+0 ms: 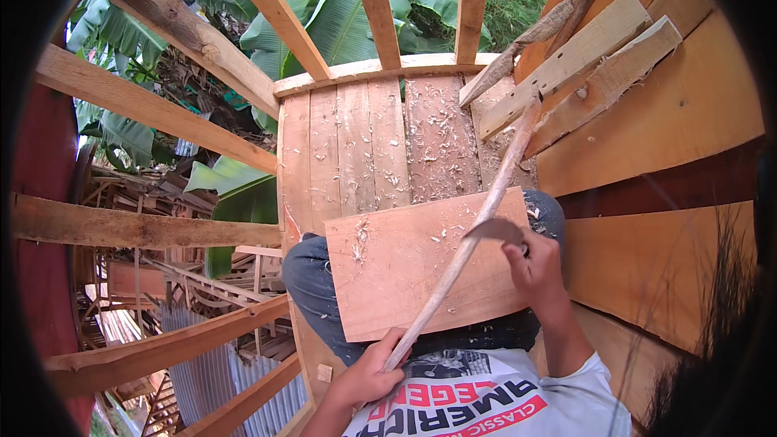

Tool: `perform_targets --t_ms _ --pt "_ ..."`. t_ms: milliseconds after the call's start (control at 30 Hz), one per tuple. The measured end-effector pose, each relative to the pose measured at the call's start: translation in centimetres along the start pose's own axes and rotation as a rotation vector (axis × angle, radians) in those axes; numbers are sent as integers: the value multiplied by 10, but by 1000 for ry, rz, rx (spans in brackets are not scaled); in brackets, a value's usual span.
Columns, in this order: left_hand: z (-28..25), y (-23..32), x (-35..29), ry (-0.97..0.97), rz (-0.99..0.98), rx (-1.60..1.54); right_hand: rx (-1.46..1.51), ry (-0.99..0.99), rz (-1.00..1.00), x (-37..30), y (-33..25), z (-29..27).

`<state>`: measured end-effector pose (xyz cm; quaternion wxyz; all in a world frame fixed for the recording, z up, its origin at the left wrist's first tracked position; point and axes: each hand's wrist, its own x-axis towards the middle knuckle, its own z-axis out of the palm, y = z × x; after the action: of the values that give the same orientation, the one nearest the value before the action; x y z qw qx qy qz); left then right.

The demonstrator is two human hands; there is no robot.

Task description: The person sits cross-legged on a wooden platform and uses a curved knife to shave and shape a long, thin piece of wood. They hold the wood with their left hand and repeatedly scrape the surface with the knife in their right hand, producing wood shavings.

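Note:
A long, pale wooden stick (449,275) slants across my lap, its near end gripped by my left hand (377,374) close to my body. Its far end rests against or just in front of some planks at the upper right; I cannot tell if they touch. My right hand (537,269) is closed around a curved knife (497,231), the handle mostly hidden in my fingers. The hooked blade lies over the middle of the stick. Under both, a flat wooden board (364,291) spans my legs, with a few curled shavings on it.
Shavings (441,125) litter the plank floor (324,162) ahead. Loose rough planks (566,61) lean at the right against a board wall (672,129). Slatted railing (154,222) runs along the left and far sides, with banana leaves (340,24) and corrugated sheets (202,356) beyond.

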<state>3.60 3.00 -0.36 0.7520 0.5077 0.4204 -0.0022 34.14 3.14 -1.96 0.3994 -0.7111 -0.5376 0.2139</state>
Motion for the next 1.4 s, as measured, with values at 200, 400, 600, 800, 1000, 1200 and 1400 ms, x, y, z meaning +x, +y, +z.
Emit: perform_targets --t_ms 200,400,600,800,1000,1200,1400 --pt "-1 -8 4 -103 -24 -268 181 -434 70 -24 -31 20" --pt "-7 -5 3 -205 -44 -667 423 -535 242 -40 -40 27" --pt "-11 -2 10 -338 107 -837 799 -632 452 -36 -36 24" --pt "-13 19 21 -214 186 -691 758 -766 432 -42 -35 28" --pt "-10 25 28 -168 242 -488 736 -817 438 -44 -28 18" --pt "-3 22 32 -331 228 -575 711 -908 316 -32 -34 3" --pt "8 19 31 -399 199 -771 760 -865 400 -32 -31 -1"
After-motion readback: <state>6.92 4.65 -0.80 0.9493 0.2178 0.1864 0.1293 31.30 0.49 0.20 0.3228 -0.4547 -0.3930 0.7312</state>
